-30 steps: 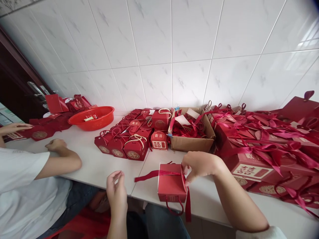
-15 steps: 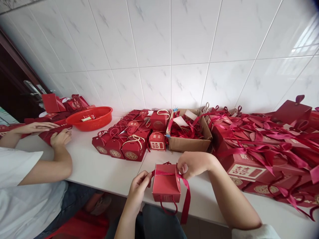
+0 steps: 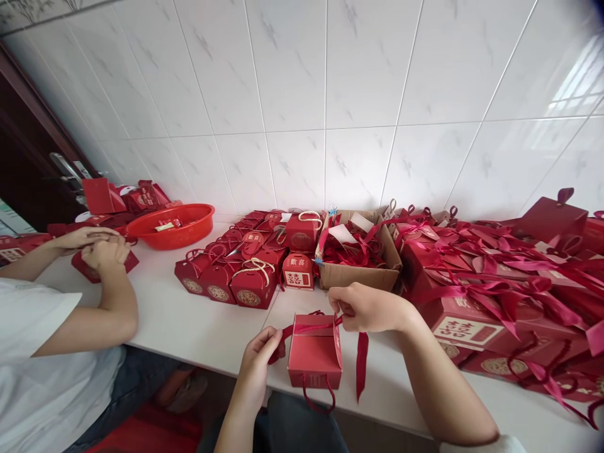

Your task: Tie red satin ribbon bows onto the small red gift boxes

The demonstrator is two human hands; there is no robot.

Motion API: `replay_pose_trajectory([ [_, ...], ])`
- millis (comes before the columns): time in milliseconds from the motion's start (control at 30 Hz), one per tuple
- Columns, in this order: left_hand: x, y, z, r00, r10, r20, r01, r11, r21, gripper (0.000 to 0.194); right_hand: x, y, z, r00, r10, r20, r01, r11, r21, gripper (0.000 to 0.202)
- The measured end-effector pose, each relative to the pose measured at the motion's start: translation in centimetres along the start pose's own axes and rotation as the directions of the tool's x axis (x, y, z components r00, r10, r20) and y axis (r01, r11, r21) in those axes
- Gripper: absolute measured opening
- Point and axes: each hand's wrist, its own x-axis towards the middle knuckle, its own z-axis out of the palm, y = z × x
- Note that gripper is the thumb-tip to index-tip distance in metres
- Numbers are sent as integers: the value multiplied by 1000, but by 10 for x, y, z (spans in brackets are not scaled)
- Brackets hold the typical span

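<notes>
A small red gift box [image 3: 315, 355] stands at the table's front edge, with a cord handle hanging over its near side. Across its top runs a dark red ribbon [image 3: 361, 365], whose loose end hangs down at the right. My left hand [image 3: 259, 352] pinches the ribbon just left of the box. On the right, my right hand [image 3: 365, 307] is closed on the ribbon above the box's right rear corner, its fingertips partly hidden.
Behind the box, a carton [image 3: 361, 277] holds ribbons and cards. Finished-looking red boxes [image 3: 252, 289] stand left of it, and a large ribboned pile [image 3: 467, 327] is at right. Further left are a red basin [image 3: 172, 236] and another person's hands [image 3: 106, 248] on a red box.
My right hand has moved slightly up and left with the ribbon, and the hanging ribbon end has shifted right. The other person's hands have come closer together.
</notes>
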Motion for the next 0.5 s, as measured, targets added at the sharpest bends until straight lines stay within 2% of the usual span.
replay_pose_trajectory([
  [133, -1, 7, 0, 1000, 7, -30, -8, 999, -43, 37, -6, -6, -4, 999, -46, 10, 46, 999, -10, 18],
  [233, -1, 10, 1, 998, 0, -56, -4, 998, -70, 36, -10, -7, -5, 999, -20, 29, 21, 999, -31, 16],
  [367, 0, 9, 3, 996, -21, -81, 14, 996, -89, 36, -11, -7, -6, 997, 50, 59, -48, 998, -34, 34],
  [500, -1, 9, 4, 997, -31, -67, 25, 995, -93, 35, -10, -8, -6, 996, 39, 76, -35, 998, -52, 20],
])
